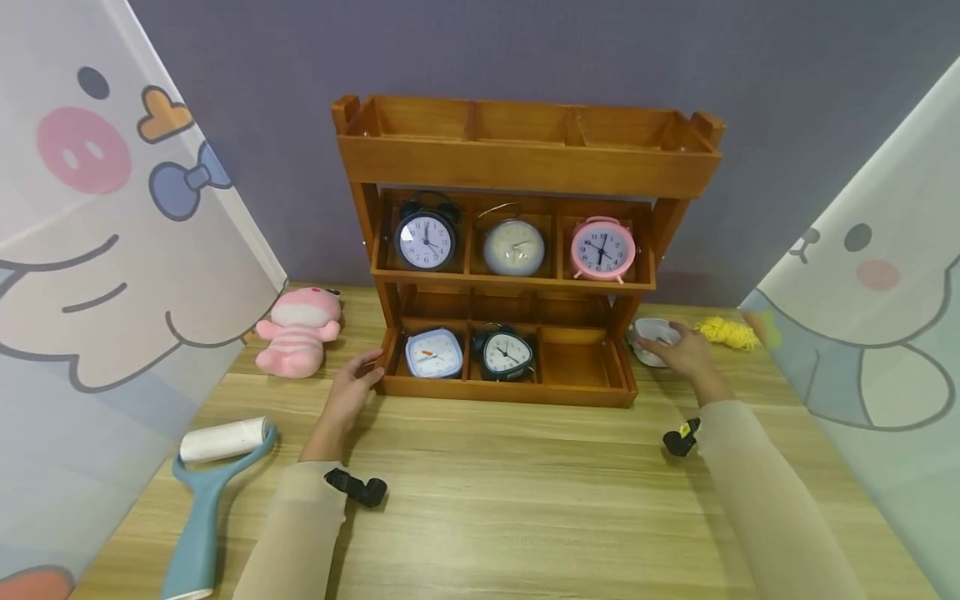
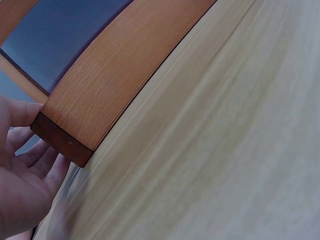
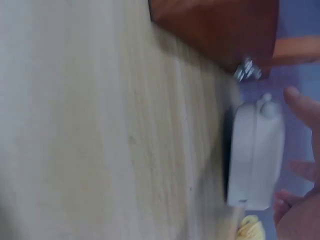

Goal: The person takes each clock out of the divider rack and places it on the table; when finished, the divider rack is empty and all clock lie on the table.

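A brown wooden shelf (image 1: 525, 171) has three tiers of compartments. My left hand (image 1: 352, 387) holds its lower left corner, thumb and fingers about the end board (image 2: 65, 140) in the left wrist view. To the right of the shelf is a white clock (image 1: 654, 354). My right hand (image 1: 686, 354) reaches over this clock, and in the right wrist view its spread fingers (image 3: 300, 107) are around the clock's blurred white body (image 3: 256, 152). The bottom tier holds a light blue clock (image 1: 435, 354) and a dark triangular clock (image 1: 506, 354); its right compartment (image 1: 576, 363) is bare.
A black clock (image 1: 426, 242), a pale round clock (image 1: 513, 247) and a pink clock (image 1: 603, 250) stand in the middle tier. At left are a pink plush toy (image 1: 296, 333) and a blue-handled lint roller (image 1: 198, 525). Yellow yarn (image 1: 727, 333) lies beyond my right hand.
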`<state>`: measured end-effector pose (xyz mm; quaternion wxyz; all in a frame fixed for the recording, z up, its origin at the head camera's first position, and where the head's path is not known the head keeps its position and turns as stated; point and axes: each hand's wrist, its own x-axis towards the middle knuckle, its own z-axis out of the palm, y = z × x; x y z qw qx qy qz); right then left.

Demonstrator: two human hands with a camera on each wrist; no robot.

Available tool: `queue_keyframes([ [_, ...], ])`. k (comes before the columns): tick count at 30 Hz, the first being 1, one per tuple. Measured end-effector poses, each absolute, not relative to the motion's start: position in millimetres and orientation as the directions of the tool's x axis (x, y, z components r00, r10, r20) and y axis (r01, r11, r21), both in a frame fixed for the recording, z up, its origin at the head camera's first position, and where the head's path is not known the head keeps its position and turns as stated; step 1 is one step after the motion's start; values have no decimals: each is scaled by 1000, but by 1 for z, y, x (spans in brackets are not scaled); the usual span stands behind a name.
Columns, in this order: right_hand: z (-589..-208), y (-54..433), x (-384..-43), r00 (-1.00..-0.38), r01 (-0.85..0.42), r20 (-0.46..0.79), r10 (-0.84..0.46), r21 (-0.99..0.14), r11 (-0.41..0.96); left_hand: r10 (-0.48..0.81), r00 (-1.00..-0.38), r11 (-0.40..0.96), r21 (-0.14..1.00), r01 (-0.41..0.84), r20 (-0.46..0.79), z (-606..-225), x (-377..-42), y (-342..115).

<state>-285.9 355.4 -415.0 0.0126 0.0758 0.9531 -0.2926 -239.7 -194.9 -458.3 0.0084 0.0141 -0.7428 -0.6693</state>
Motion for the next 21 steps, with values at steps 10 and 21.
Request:
queue_keyframes([
  [10, -406, 317, -246, -985, -66, 165, 47, -615, 785, -30, -999, 95, 995, -16, -13, -459, -241, -196],
  [21, -400, 251, -226, -975, -199, 207, -75, -682, 704, -23, -1000, 90, 996, -6, -4, -459, -240, -195],
])
